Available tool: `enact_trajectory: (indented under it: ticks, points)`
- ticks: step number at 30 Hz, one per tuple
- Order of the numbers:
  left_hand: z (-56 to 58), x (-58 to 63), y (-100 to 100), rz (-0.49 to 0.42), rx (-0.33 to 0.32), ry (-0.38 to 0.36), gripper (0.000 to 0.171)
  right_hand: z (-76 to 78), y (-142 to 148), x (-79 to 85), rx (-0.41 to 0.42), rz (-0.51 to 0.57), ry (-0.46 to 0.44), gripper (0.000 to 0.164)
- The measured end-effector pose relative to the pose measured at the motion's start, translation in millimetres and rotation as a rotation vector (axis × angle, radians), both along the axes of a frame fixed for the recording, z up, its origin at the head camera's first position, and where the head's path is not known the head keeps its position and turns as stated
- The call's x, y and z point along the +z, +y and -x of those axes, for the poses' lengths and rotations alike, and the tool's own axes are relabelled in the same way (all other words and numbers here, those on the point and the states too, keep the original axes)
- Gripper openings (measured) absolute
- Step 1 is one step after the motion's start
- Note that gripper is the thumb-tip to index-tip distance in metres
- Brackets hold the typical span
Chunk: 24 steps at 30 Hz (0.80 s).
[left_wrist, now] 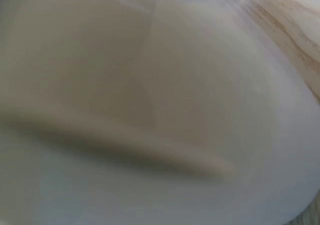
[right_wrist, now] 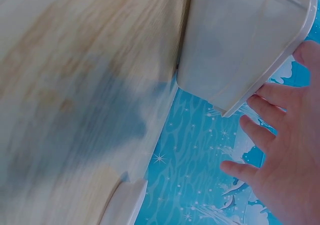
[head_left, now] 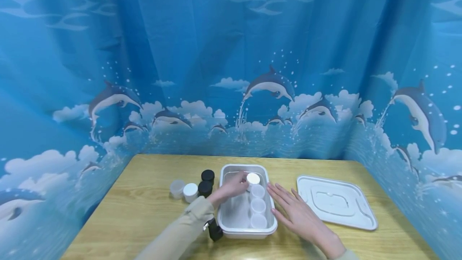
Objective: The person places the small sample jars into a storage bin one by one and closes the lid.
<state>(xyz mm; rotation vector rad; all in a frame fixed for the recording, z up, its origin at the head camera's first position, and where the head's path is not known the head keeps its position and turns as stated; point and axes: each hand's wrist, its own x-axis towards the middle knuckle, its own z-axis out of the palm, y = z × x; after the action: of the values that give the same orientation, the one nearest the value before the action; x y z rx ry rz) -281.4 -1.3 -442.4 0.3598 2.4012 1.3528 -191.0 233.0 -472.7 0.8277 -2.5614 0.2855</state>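
At the far end of a white rectangular container [head_left: 231, 228], my left hand [head_left: 234, 186] pinches a small white-lidded jar [head_left: 253, 178]. Nearer to me, a row of several translucent-lidded jars [head_left: 258, 205] stands along the container's right side. My right hand [head_left: 299, 216] lies beside the right wall with its fingers spread, fingertips at the rim. In the right wrist view that hand [right_wrist: 285, 130] also appears open, close to the container's outer wall [right_wrist: 240, 40]. The left wrist view is blurred and filled by a pale surface; the left fingers do not show there.
Left of the container stand two black-lidded jars [head_left: 205, 188], a white-lidded jar [head_left: 190, 192] and a translucent jar [head_left: 177, 188]. A white rectangular lid [head_left: 336, 202] lies flat on the wooden table [head_left: 144, 212] at right. A blue dolphin-print curtain [head_left: 216, 51] surrounds the table's back and sides.
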Motion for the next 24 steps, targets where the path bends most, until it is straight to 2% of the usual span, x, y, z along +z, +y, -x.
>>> enact_trajectory:
  ticks: [8,16,19,24]
  points:
    - [0.5,-3.8,0,-0.044,-0.024,-0.043,0.049,0.5,0,-0.5,0.001,0.0,0.003,0.058]
    - [1.6,2.9,-3,0.015,0.003,-0.032,0.049,1.0,0,-1.5,0.003,0.004,-0.004,0.058]
    - [2.7,6.4,-6,0.009,0.011,-0.014,0.048,1.0,1,-1.5,0.001,0.003,-0.003,0.058]
    - [5.0,11.4,-15,-0.096,-0.015,0.078,0.037,0.5,1,-1.3,-0.003,0.001,-0.012,0.058]
